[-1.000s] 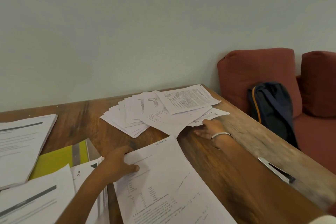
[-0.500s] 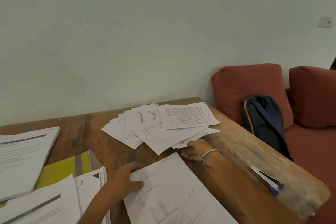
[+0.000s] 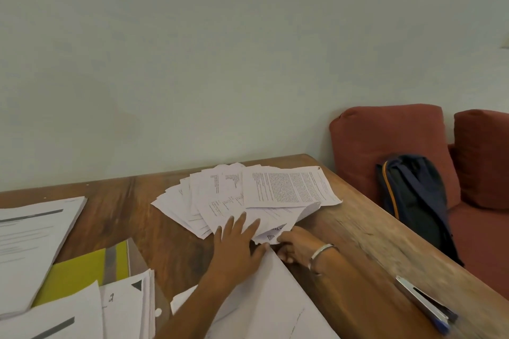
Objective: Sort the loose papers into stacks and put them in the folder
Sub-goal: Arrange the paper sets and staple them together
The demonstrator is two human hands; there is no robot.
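Observation:
A fanned pile of loose printed papers (image 3: 248, 195) lies on the wooden table (image 3: 358, 228) near its far right corner. My left hand (image 3: 237, 248) lies flat with spread fingers on the pile's near edge. My right hand (image 3: 297, 245), with a metal bangle at the wrist, grips the pile's near corner from the right, fingers curled round the sheets. A large white sheet (image 3: 275, 305) lies in front of me under my left forearm. A yellow folder (image 3: 80, 272) lies at the left, partly covered by paper stacks.
Stacks of white paper lie at the left: one (image 3: 35, 245) further back, others (image 3: 82, 314) at the near edge. A stapler (image 3: 425, 303) sits near the table's right edge. Beyond that edge stands a red sofa (image 3: 399, 140) with a dark backpack (image 3: 416, 201).
My left hand left the big front sheet and moved up onto the loose pile. My right hand has closed on the pile's near corner. The camera tilted up and shifted.

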